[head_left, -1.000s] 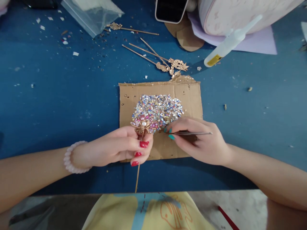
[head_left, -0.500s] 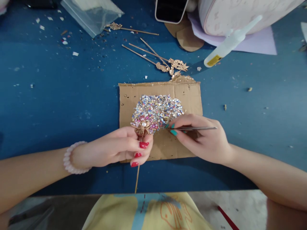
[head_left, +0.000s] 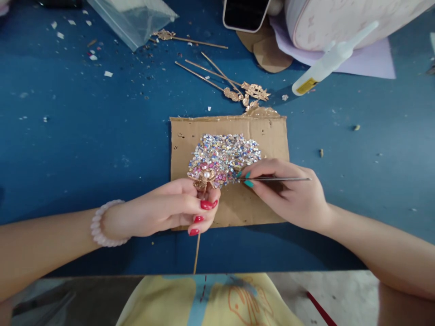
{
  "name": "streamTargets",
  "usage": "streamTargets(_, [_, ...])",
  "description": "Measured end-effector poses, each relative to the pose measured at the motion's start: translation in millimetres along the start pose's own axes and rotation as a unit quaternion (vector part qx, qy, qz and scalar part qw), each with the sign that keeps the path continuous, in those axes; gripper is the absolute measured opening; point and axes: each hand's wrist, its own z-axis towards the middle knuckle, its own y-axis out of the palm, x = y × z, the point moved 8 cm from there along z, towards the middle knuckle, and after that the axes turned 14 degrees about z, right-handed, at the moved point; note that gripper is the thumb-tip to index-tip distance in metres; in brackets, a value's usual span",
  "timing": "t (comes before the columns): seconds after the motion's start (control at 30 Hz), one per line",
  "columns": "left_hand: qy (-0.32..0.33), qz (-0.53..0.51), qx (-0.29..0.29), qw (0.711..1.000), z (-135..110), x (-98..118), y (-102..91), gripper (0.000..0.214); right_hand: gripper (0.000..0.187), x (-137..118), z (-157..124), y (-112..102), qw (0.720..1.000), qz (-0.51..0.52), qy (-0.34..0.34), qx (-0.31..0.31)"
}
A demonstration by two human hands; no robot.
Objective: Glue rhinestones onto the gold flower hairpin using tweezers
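Note:
Between the thumb and fingers of my left hand (head_left: 183, 206) is a gold hairpin (head_left: 206, 175) with a flower-shaped head, a white pearl and pink stones. Its long stick comes out below my fingers, past the cardboard's near edge. My right hand (head_left: 288, 190) pinches thin metal tweezers (head_left: 278, 179), their tips pointing left toward the hairpin head, at the lower right edge of a glittering pile of small rhinestones (head_left: 226, 151). Whether the tips hold a stone is too small to tell. The pile lies on a piece of cardboard (head_left: 251, 208).
Several gold hairpins (head_left: 254, 90) lie beyond the cardboard, another hairpin (head_left: 200, 43) farther back beside a clear plastic bag (head_left: 136, 22). At the back right are a white glue bottle (head_left: 319, 70), a phone (head_left: 245, 16), a pale pouch (head_left: 326, 22) and purple paper (head_left: 377, 59). Scraps dot the blue table (head_left: 84, 149).
The whole scene sits slightly farther right in view. Both hands keep their grips, and the tweezer tips remain at the pile's edge, right of the hairpin head.

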Motion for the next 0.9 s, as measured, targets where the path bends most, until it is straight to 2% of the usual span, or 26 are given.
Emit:
streamTargets(0.23, [-0.015,-0.038,0.013,0.999,-0.4,2.1,-1.1,0.021,0.007,0.4,2.0,-0.6,1.000,0.025,0.015,-0.007])
streamTargets(0.4, [-0.011,-0.087,0.021,0.996,0.3,2.2,-4.2,0.019,0.006,0.8,1.2,-0.8,0.999,0.028,0.010,-0.013])
streamTargets(0.9, [-0.004,-0.091,0.016,0.996,-0.5,2.5,-4.0,0.018,0.008,-0.6,3.0,0.2,1.000,0.013,0.011,-0.026])
